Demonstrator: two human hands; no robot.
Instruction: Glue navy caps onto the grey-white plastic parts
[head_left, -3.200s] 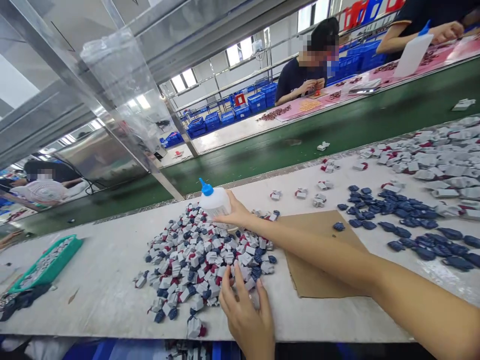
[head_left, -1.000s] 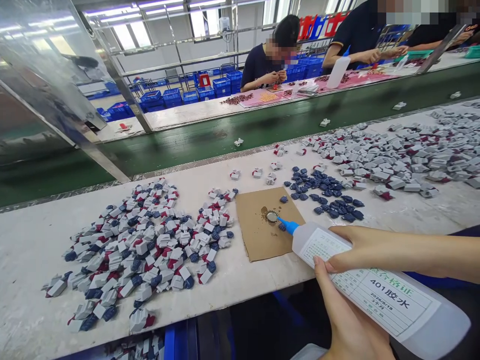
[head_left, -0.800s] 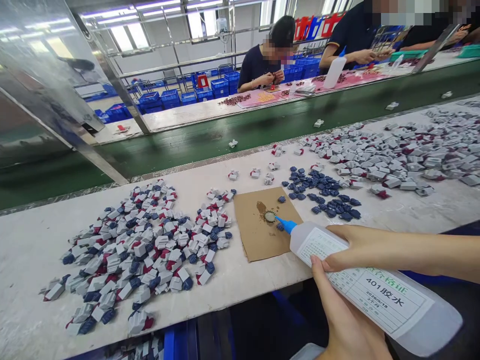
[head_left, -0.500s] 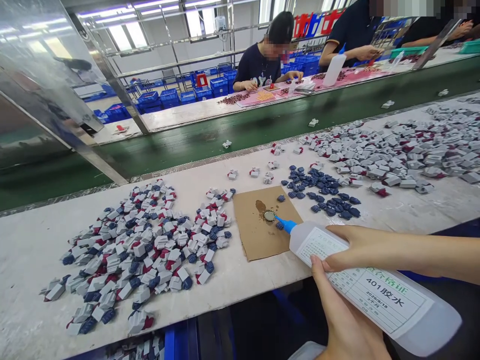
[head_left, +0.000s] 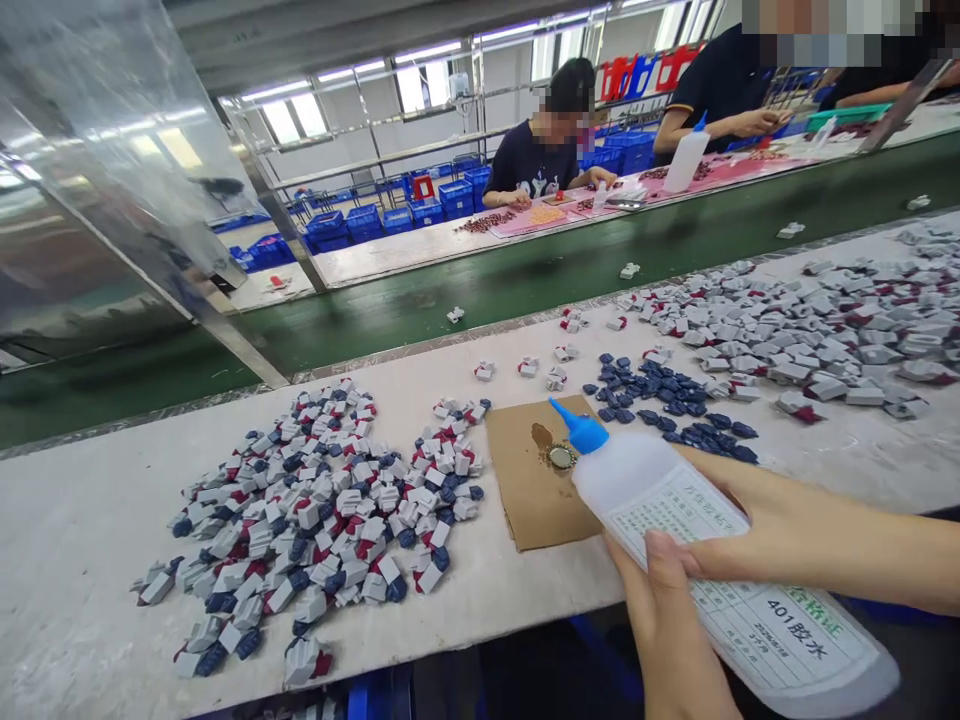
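A white glue bottle (head_left: 637, 480) with a blue nozzle and a printed label lies tilted across my two hands. My left hand (head_left: 664, 620) wraps it from below, thumb over the label. From the right, my right hand (head_left: 750, 525) is also closed round the bottle. The nozzle tip points up and left, above a brown cardboard piece (head_left: 525, 505). On that cardboard sits a round metal bottle cap (head_left: 562, 457) beside a dark wet stain (head_left: 541, 436). Small dark blue parts (head_left: 660, 385) lie behind the bottle, some of them hidden by it.
Piles of grey, red and blue parts (head_left: 330, 510) cover the left of the white table (head_left: 90, 560). More grey and red parts (head_left: 847, 330) spread at the right. A green conveyor belt (head_left: 360, 325) carries several parts. Beyond it, people work at another table.
The bottle's nozzle has lifted from beside the metal cap and now points upward over the cardboard. Both hands keep hold of the bottle. The whole view has shifted slightly.
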